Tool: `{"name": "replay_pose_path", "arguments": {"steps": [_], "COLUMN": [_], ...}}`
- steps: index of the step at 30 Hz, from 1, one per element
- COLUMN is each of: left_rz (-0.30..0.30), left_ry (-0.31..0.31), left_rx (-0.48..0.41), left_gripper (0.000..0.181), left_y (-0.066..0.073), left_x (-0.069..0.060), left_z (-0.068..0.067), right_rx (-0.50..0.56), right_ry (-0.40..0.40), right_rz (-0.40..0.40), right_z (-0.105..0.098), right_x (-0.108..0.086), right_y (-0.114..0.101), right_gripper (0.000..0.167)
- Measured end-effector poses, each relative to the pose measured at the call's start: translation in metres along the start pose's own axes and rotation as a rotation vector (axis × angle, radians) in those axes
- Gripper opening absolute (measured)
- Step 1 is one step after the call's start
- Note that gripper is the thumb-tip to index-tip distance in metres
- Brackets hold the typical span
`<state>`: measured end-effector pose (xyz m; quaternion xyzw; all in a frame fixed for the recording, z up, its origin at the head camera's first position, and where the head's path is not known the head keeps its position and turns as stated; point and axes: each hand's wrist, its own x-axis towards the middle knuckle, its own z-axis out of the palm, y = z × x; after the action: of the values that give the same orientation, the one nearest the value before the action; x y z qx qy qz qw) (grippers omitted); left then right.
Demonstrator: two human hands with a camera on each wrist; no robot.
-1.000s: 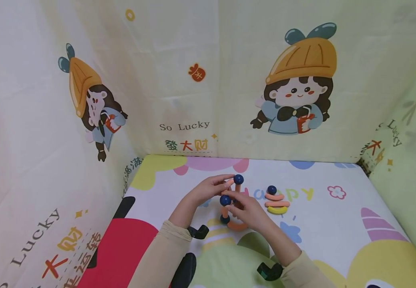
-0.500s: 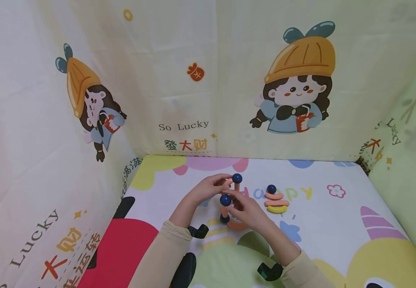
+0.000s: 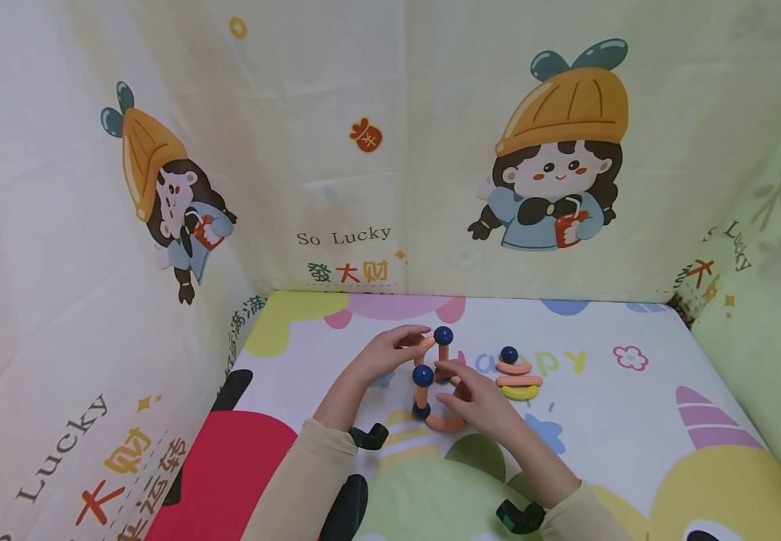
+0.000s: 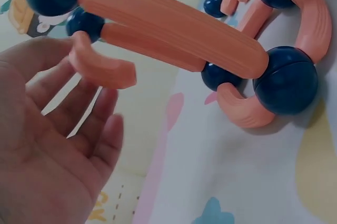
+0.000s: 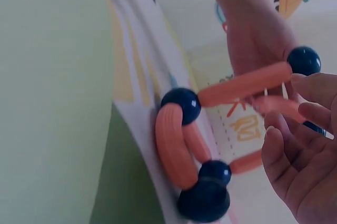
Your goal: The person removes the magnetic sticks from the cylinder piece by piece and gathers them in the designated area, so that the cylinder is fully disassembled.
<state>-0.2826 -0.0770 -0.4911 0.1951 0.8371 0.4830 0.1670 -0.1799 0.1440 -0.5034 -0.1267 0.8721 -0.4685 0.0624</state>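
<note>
A frame of orange magnetic rods and dark blue balls stands on the table. One upright rod [image 3: 421,396] carries the near top ball [image 3: 422,376]; another carries the far top ball [image 3: 443,336]. Curved orange rods [image 4: 245,109] join balls at the base. My left hand [image 3: 390,352] pinches a curved orange rod [image 4: 102,68] whose one end meets a top ball; its other end is free. Just right of the uprights, my right hand [image 3: 478,394] holds nothing, fingers loosely bent [image 5: 310,145]. Some fingertips of the left hand are hidden behind the curved rod.
Right of the frame lie a loose blue ball [image 3: 509,355], a curved orange rod [image 3: 514,369], a straight orange rod [image 3: 519,382] and a yellow curved rod [image 3: 520,393]. Printed cloth walls [image 3: 336,150] enclose the table's back and sides.
My right hand has drawn back to the right, away from the space between the uprights, and its fingers have spread. The left hand stays at the curved rod, its upper fingers slightly lifted.
</note>
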Motion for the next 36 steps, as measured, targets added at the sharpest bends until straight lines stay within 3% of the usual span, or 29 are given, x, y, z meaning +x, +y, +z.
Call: {"name": "replay_pose_path", "arguments": {"steps": [4, 7, 16, 21, 27, 36], "left_rz": [-0.003, -0.014, 0.012, -0.031, -0.048, -0.031], "left_ry": [0.109, 0.145, 0.058, 0.027, 0.037, 0.069], "left_rx": [-0.018, -0.043, -0.122, -0.178, -0.219, -0.239], "left_gripper": [0.033, 0.031, 0.042, 0.057, 0.061, 0.054], "left_y": [-0.002, -0.004, -0.009, -0.01, -0.009, -0.007], "left_x": [-0.011, -0.022, -0.05, -0.056, -0.058, -0.062], "left_z": [-0.005, -0.005, 0.01, 0.025, 0.037, 0.042], "right_rx": [-0.062, -0.085, -0.097, -0.028, 0.005, 0.025], "right_ry": [0.046, 0.069, 0.019, -0.038, -0.026, -0.004], "right_rz": [-0.014, 0.007, 0.091, 0.122, 0.103, 0.157], "right_z": [-0.007, -0.011, -0.013, -0.006, 0.0, 0.006], "right_x": [-0.006, -0.01, -0.017, -0.019, -0.019, -0.018], "right_y": [0.02, 0.033, 0.052, 0.063, 0.075, 0.081], "right_gripper": [0.048, 0.042, 0.049, 0.054, 0.054, 0.045]}}
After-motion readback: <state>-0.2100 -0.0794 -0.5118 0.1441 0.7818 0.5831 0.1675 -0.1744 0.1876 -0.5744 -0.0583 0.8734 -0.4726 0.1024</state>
